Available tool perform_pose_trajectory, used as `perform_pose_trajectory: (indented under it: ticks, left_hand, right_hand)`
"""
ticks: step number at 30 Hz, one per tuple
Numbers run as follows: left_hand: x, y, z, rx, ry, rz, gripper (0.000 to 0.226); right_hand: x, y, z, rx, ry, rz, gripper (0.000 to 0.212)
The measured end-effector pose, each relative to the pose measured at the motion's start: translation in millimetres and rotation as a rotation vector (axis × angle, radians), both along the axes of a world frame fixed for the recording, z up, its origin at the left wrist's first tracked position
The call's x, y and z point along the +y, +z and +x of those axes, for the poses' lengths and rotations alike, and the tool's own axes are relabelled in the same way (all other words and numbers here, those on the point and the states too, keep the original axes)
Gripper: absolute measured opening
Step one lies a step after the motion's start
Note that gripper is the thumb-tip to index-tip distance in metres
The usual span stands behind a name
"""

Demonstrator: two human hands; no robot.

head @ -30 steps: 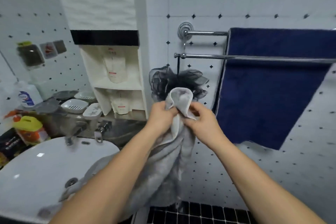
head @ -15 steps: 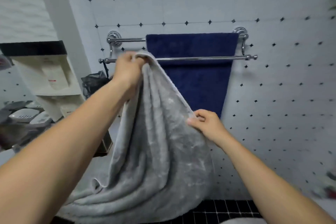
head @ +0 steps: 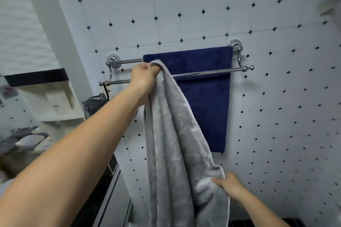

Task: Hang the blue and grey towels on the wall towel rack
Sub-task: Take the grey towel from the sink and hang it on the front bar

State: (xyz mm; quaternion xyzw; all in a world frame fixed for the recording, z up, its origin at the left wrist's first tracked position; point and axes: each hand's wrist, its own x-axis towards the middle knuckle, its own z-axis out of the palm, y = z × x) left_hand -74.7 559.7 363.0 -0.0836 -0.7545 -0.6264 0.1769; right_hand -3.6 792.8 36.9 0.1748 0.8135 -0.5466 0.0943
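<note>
A chrome double-bar towel rack (head: 208, 72) is fixed to the tiled wall. The blue towel (head: 203, 97) hangs over its rear bar, behind the front bar. My left hand (head: 144, 76) grips the top corner of the grey towel (head: 175, 143) right at the front bar, left of the blue towel. The grey towel hangs down in long folds in front of the blue one. Down low, my right hand (head: 227, 184) pinches the grey towel's lower right edge.
A dark mesh bath sponge (head: 96, 100) hangs from the rack's left end. A white wall shelf unit (head: 55, 97) and soap dishes (head: 27, 141) sit at the left. The tiled wall to the right of the rack is bare.
My left hand has lifted the grey towel's corner from chest height up to the front bar. My right hand slid down along the towel's edge. The view swung right and up.
</note>
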Motion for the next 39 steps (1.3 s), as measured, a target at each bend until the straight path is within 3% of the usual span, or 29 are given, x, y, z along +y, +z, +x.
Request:
perform_pose_trajectory:
  ticks: [6, 10, 14, 17, 19, 22, 24, 26, 29, 31, 33, 36, 39]
  left_hand:
    - [-8.8, -40.4, -18.5, -0.1, -0.048, -0.039, 0.007]
    - [-17.1, -50.4, -33.3, -0.169, 0.012, 0.04, 0.017]
    - [-15.6, -75.4, -29.5, -0.343, -0.016, 0.195, 0.03]
    - [-5.2, -94.3, -11.0, -0.388, -0.148, 0.273, 0.025]
    - [-0.7, -102.7, 5.0, -0.379, -0.267, 0.292, 0.02]
    - [5.2, -109.6, 22.8, -0.337, -0.497, 0.417, 0.026]
    - [9.6, -111.8, 28.7, -0.349, -0.542, 0.474, 0.028]
    - [14.2, -113.0, 29.9, -0.372, -0.453, 0.479, 0.027]
    - [17.4, -115.5, 30.3, -0.317, -0.395, 0.401, 0.023]
    - [16.7, -115.1, 31.2, -0.271, -0.41, 0.287, 0.024]
    - [17.8, -116.4, 30.2, -0.25, -0.418, 0.198, 0.032]
    - [18.3, -116.6, 29.9, -0.263, -0.458, 0.188, 0.027]
    - [13.8, -119.1, 27.0, -0.421, -0.624, 0.26, 0.026]
  right_hand:
    - [6.9, 57.1, -6.1, 0.141, -0.069, -0.133, 0.004]
    - [0.4, 124.5, -16.4, 0.302, -0.088, -0.364, 0.041]
    - [-24.9, 199.2, -16.8, 0.445, 0.052, -0.732, 0.028]
    - [-49.8, 230.1, -13.4, 0.577, 0.184, -0.922, 0.044]
    - [-61.9, 239.4, -12.8, 0.719, 0.235, -0.676, 0.061]
    - [-75.5, 244.7, -16.5, 0.891, 0.146, 0.112, 0.066]
    - [-87.0, 243.1, -16.8, 0.965, 0.134, 0.426, 0.069]
    - [-96.6, 241.2, -16.9, 1.017, 0.156, 0.617, 0.07]
    - [-102.8, 242.8, -15.1, 0.923, 0.106, 0.768, 0.057]
    - [-105.9, 248.0, -13.0, 0.814, -0.002, 1.041, 0.057]
    - [-109.0, 249.9, -11.1, 0.87, 0.015, 1.291, 0.058]
    - [-103.1, 245.7, -10.6, 1.246, 0.239, 1.297, 0.027]
    - [-92.5, 239.2, -10.4, 1.216, 0.403, 0.99, 0.016]
